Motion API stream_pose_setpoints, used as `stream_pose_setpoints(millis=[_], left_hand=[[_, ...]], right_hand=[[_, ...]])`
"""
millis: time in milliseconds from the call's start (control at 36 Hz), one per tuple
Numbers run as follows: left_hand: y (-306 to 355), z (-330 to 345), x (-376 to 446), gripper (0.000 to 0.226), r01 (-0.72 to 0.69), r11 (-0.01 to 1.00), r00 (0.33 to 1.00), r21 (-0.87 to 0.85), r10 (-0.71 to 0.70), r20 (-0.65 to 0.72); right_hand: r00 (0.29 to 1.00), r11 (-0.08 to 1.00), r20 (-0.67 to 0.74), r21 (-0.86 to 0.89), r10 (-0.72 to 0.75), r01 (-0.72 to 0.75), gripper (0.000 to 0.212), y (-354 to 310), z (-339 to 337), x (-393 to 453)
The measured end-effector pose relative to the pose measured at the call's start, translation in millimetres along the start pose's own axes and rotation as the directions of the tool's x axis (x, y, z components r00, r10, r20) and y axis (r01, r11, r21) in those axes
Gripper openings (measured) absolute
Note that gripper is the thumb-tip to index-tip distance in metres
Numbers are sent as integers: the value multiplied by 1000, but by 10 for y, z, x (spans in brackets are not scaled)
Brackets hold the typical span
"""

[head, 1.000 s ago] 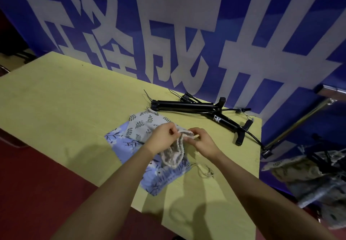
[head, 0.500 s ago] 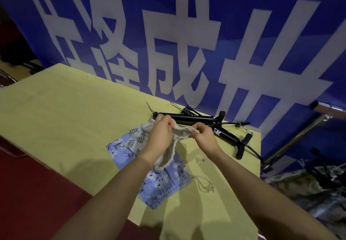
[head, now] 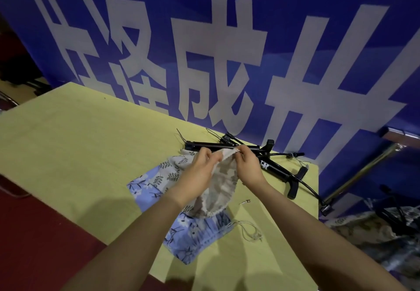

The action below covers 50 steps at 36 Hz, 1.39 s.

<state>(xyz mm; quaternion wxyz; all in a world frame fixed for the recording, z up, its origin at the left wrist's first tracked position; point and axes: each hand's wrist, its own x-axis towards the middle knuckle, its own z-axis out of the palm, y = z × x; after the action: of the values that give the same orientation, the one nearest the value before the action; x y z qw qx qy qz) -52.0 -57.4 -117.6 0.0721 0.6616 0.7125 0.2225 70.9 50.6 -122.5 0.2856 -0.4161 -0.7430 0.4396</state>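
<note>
Bench, left: The bench (head: 68, 154) lay bare here, the widest room for setting anything down.
Spare bags: A leaf-print bag (head: 168, 170) and a blue bag (head: 195, 238) lay flat and overlapping under the work. The blue one's corner came near the front edge.
Left hand: The left hand (head: 200, 172) pinched the upper edge of the beige bag (head: 223, 186), fingers curled on the cloth.
Beige bag: It hung between both hands, lifted off the bench, with its gathered lower end drooping over the blue bag.
Right hand: The right hand (head: 248, 168) pinched the same edge at its far end.
Doing it well: Probably best to keep both pinches level and draw them apart evenly, so the edge spread without twisting.
Pin: A small metal pin (head: 245, 202) lay just right of the bag, easy to sweep off.
Cord: A loose cord (head: 250, 232) trailed from the blue bag.
Pumps: Black pumps (head: 268, 165) lay behind the hands against the banner (head: 227, 52), and a hose ran off the right edge.
Room: Tight behind and to the right, open to the left.
</note>
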Motion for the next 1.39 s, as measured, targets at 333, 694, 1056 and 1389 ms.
stream_pose_setpoints(millis=[333, 694, 1056, 1389], left_hand=[[-125, 194, 44, 85, 138, 963, 955, 232, -192, 225], [-107, 289, 296, 71, 339, 940, 918, 35, -339, 206], [-136, 363, 337, 61, 424, 904, 882, -45, -401, 247], [64, 489, 326, 62, 362, 909, 911, -208, -298, 286]], right_hand=[[997, 923, 76, -383, 3, 27, 23, 411, -142, 95], [962, 878, 163, -464, 219, -121, 25, 1165, -259, -223], [959, 819, 210, -572, 193, -40, 12, 1466, -32, -325], [989, 980, -142, -199, -41, 12, 6, 829, -283, -279]])
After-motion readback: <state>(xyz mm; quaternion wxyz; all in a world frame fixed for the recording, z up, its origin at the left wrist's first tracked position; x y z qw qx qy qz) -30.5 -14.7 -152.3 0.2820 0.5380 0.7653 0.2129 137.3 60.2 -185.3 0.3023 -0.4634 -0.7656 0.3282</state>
